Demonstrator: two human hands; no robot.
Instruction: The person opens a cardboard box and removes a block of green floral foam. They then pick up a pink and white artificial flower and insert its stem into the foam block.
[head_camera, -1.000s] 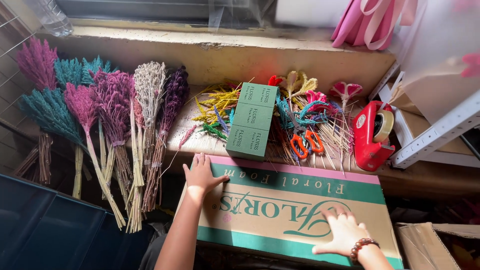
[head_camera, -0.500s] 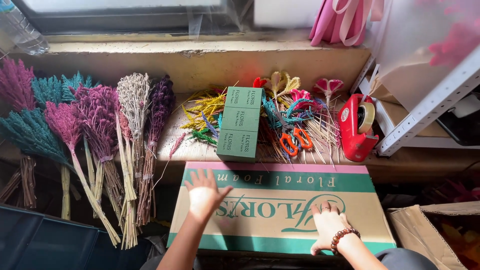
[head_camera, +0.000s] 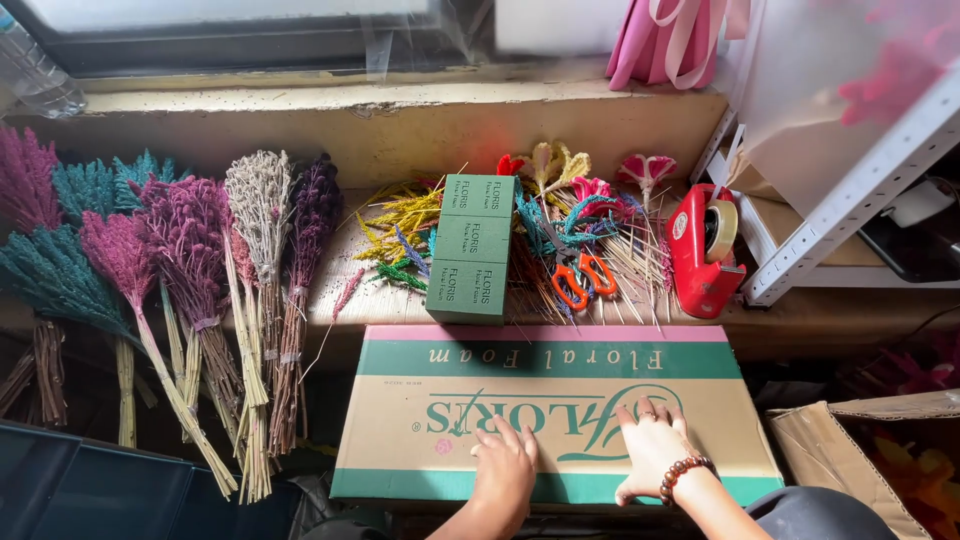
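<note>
A closed cardboard box (head_camera: 560, 380) with green and pink bands lies flat in front of me. My left hand (head_camera: 503, 468) rests palm down on its near middle, fingers spread. My right hand (head_camera: 652, 447), with a bead bracelet on the wrist, lies flat on the box a little to the right. Neither hand holds anything. Behind the box a green foam brick (head_camera: 472, 247) lies on the wooden ledge (head_camera: 400, 130).
Bundles of dried purple, teal and beige flowers (head_camera: 190, 260) lean at the left. Orange-handled scissors (head_camera: 578, 278) lie among coloured stems, and a red tape dispenser (head_camera: 702, 248) stands at the right. A metal shelf (head_camera: 850, 200) and an open carton (head_camera: 870, 460) are on the right.
Both hands slid toward the near edge of the box and closer together. The view shifted, so the box now sits more central.
</note>
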